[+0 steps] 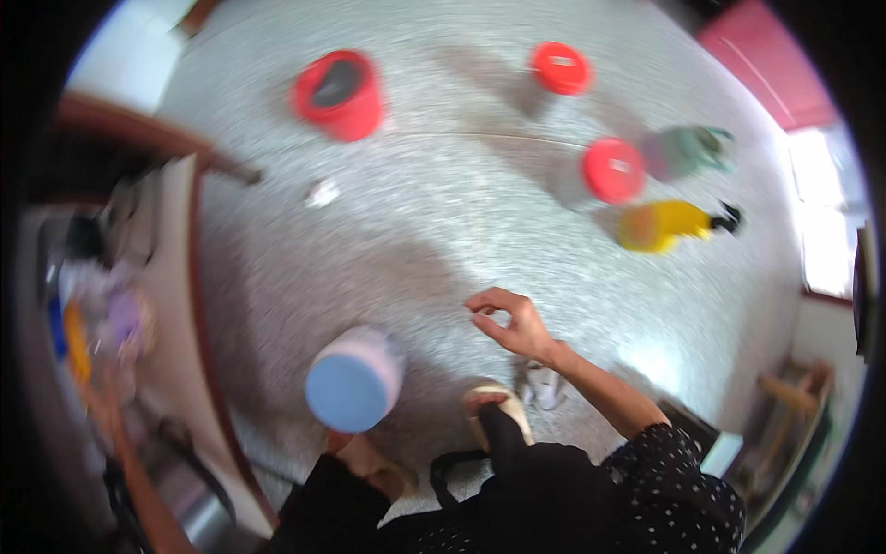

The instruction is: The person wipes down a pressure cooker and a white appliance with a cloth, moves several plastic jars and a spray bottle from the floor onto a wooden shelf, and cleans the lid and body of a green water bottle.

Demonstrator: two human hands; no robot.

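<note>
My right hand (509,322) hangs over the floor in the middle of the view, thumb and fingers curved with a gap between them and nothing held. At the far left, my left hand (104,401) reaches over the table beside a clear plastic bag with a purple item (128,322) in it; blur hides whether it grips anything. A container with a blue lid (346,393) stands by my feet. Farther off are two clear containers with red lids (613,170) (561,68), a yellow pump bottle (664,226) and a pale green bottle (682,152).
A red bin with a dark inside (353,114) stands on the speckled floor, with a crumpled white scrap (322,192) nearer. The table edge (201,332) runs along the left. White shoes (543,385) lie by my foot; a wooden rack (789,408) is at right.
</note>
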